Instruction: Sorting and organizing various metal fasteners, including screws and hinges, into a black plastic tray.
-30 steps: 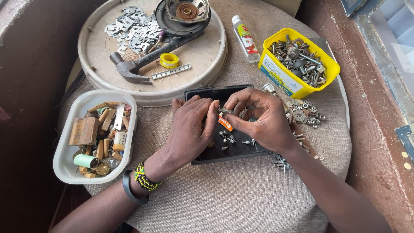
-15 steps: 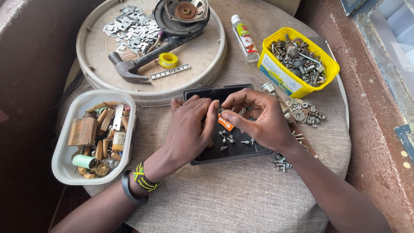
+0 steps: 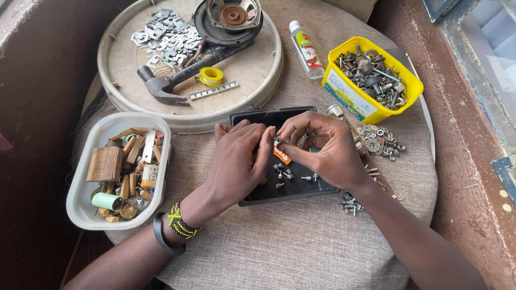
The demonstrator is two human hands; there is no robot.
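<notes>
Both hands meet over a shallow black tray (image 3: 252, 117) on the cloth-covered table. My left hand (image 3: 239, 161) and my right hand (image 3: 328, 150) pinch together a small metal part (image 3: 283, 142); what it is I cannot tell. A small orange piece (image 3: 280, 156) shows just below the fingertips. Several small screws (image 3: 287, 174) lie loose in the tray beneath the hands. My left wrist wears a black band and a beaded bracelet.
A white tub (image 3: 80, 198) of wooden and metal bits stands at the left. A round tray (image 3: 269, 80) behind holds a hammer (image 3: 172, 85), yellow tape roll (image 3: 211, 75), metal clips (image 3: 164, 37) and a round motor part (image 3: 231, 19). A yellow tub (image 3: 344, 96) of bolts, a small bottle (image 3: 305, 49) and loose washers (image 3: 379, 142) sit right.
The hands stay over the black tray with only slight finger movement around the small part. Nothing else has shifted.
</notes>
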